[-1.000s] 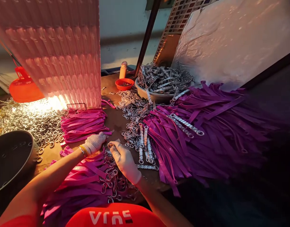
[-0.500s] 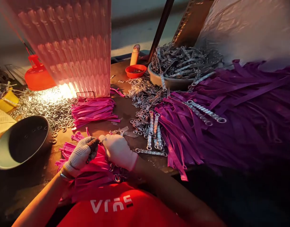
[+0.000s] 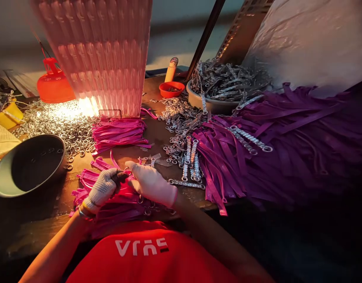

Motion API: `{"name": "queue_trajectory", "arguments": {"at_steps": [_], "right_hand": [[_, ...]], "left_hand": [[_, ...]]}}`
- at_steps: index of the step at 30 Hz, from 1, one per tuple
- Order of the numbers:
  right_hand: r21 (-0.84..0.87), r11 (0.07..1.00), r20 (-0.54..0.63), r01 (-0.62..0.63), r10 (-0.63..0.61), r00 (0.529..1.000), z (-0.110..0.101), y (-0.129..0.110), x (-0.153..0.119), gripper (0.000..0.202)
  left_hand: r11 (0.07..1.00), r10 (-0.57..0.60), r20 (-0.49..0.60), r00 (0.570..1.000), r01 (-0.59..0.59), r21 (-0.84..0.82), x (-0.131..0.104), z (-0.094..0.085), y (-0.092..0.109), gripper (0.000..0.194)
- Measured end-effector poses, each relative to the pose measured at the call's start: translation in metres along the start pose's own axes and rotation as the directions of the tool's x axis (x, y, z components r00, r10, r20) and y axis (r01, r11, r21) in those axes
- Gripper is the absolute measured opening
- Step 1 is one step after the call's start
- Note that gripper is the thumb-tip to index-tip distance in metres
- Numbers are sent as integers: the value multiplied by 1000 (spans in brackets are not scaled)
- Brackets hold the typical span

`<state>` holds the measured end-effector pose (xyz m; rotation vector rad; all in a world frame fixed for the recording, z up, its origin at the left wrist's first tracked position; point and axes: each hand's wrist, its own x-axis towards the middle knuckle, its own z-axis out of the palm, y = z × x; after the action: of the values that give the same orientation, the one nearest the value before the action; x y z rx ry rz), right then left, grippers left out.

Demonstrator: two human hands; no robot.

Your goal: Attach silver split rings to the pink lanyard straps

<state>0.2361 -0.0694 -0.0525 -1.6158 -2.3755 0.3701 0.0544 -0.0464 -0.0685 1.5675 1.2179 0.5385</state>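
Observation:
My left hand [image 3: 106, 188], in a dotted work glove with dark fingertips, is closed in a pinch close to my right hand [image 3: 151, 184]. What the left fingers grip is hidden. In a plain white glove, my right hand pinches a small metal ring [image 3: 128, 171] between thumb and fingers, right at the left fingertips. Below both hands lies a pile of pink straps [image 3: 86, 179], some with metal rings [image 3: 147, 211] at their ends.
A red lamp [image 3: 55, 84] lights a heap of metal rings [image 3: 77, 135] beside a dark pan [image 3: 58, 169]. Pink straps [image 3: 119, 133] lie beneath a ribbed plastic sheet [image 3: 110, 59]. At right are short chains [image 3: 187, 184], a chain-filled basin [image 3: 216, 104] and a purple strap heap [image 3: 275, 129].
The view has shifted slightly. My hands have changed their pinch, and a metal ring now shows between them; the right fingers have opened out a little around it.

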Motion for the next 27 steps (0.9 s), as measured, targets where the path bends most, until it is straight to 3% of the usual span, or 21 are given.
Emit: {"name": "queue_trajectory", "arguments": {"at_steps": [5,11,14,16,18,20,22,24,25,27], "right_hand": [[-99,990,163,-105,120,979,-3,-2,4,26],[-135,985,160,111,-89,983,13,4,2,36],[-135,981,155,140,-119,981,12,4,1,39],[-141,981,134,136,-117,984,10,6,0,38],[-134,985,101,111,-98,990,6,14,0,39],[-103,987,76,123,-116,990,-1,33,1,42],[-98,991,28,93,-91,996,-9,64,3,42],[-146,987,-49,-68,62,997,-15,103,6,35],[-175,969,-79,-177,166,983,-16,122,7,30],[-205,916,-105,-345,330,938,-12,154,7,25]], "left_hand": [[969,175,-122,977,-149,198,-9,11,-2,25],[941,192,-4,981,-183,284,-6,9,-5,25],[903,226,159,961,-268,336,-2,-15,3,27],[861,222,199,955,-287,419,-2,-40,10,31],[812,206,94,974,-224,539,-6,-65,16,32],[816,214,-90,973,-127,564,-12,-82,19,40],[922,126,-239,963,-25,387,-18,-85,20,49],[997,-76,-262,962,68,-40,-19,-73,20,44],[960,-166,-223,961,106,-258,-18,-63,20,38],[829,-260,-143,955,145,-540,-10,-44,18,26]]}}
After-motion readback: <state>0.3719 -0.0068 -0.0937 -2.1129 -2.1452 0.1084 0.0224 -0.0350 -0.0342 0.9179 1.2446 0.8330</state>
